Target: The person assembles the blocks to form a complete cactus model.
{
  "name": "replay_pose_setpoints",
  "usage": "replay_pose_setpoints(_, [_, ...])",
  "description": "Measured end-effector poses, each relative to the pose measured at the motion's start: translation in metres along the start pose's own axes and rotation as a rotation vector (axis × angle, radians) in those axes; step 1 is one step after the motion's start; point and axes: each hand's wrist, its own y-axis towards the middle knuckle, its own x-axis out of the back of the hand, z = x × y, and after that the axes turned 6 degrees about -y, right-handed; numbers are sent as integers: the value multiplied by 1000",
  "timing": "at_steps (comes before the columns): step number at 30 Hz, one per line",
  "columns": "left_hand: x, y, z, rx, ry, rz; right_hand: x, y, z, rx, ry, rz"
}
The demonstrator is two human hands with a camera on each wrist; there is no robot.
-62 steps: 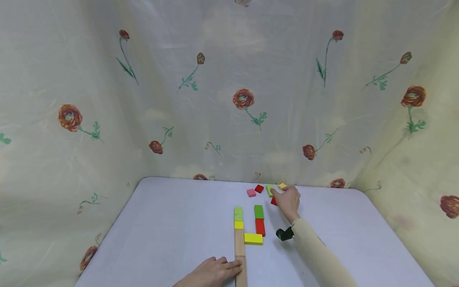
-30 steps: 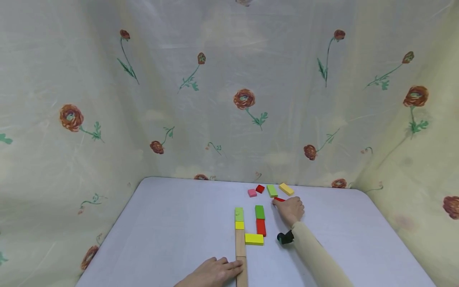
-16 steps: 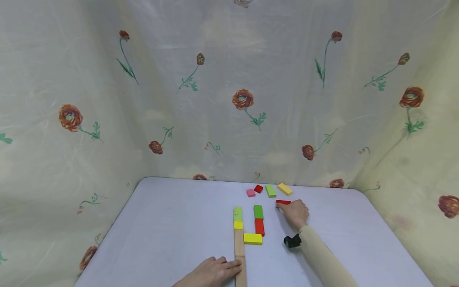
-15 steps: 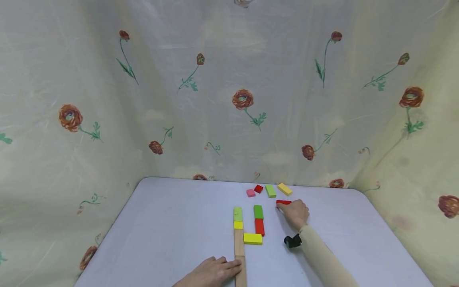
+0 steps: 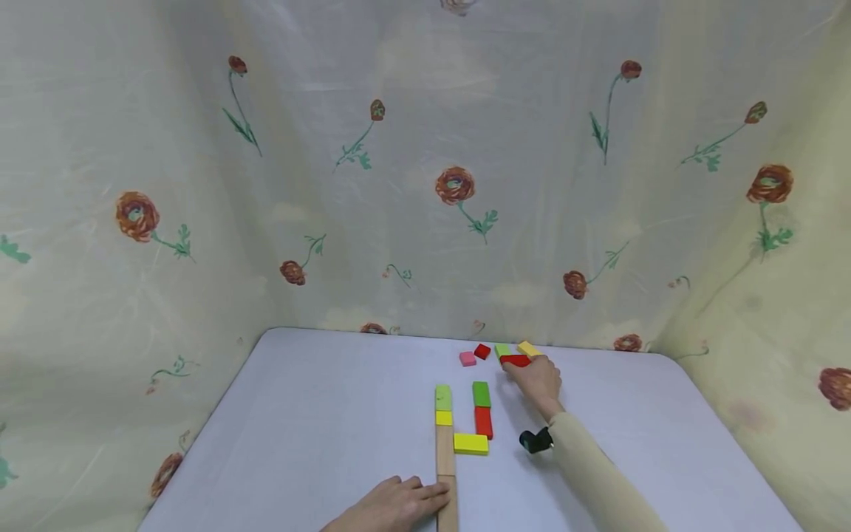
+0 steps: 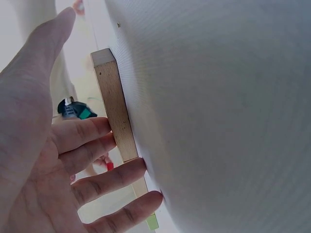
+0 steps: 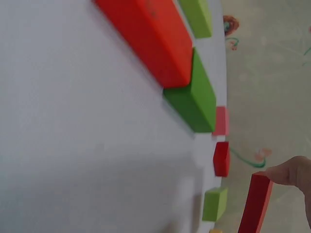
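Note:
My right hand (image 5: 538,380) pinches a long red block (image 5: 515,360) at the back of the table. In the right wrist view that red block (image 7: 256,204) hangs from the thumb and fingers, raised above the tabletop. My left hand (image 5: 392,506) lies with its fingers extended at the near plain wooden block (image 5: 448,517). Its fingertips reach against the side of the wooden block (image 6: 116,107) in the left wrist view. Ahead, in one line, lie another wooden block (image 5: 445,451), a small yellow block (image 5: 443,418) and a lime block (image 5: 442,397).
Beside the line, a yellow block (image 5: 470,444), a red block (image 5: 483,423) and a green block (image 5: 482,394) form an angled row. Pink (image 5: 467,358), small red (image 5: 482,351), lime (image 5: 501,349) and pale yellow (image 5: 528,347) blocks lie by the table's far edge.
My right hand has taken hold of the long red block, drawn it slightly rightward and nearer, then carried it back and left, overlapping the far lime block. The left hand has stayed put.

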Motion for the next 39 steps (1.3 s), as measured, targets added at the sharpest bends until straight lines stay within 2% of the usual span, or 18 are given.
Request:
replay_pose_setpoints(6, [1, 1, 1, -1, -2, 24, -12, -4, 25, 82, 10, 34])
replay_pose_setpoints(12, [3, 2, 1, 21, -36, 64, -28, -10, 45, 204, -46, 110])
replay_pose_setpoints(16, [3, 2, 0, 20, -13, 63, -38, -12, 55, 270, -69, 162])
replay_pose_setpoints(21, [4, 2, 1, -9, 24, 52, -45, -13, 63, 331, -128, 183])
replay_pose_setpoints(26, [4, 0, 1, -27, 45, 41, -50, -14, 69, 361, -173, 217])
replay_pose_setpoints(35, [2, 0, 3, -7, 17, 62, -59, -13, 72, 333, -199, 273])
replay_pose_setpoints(39, [2, -1, 4, -14, 28, 52, -62, -11, 73, 333, -199, 287])
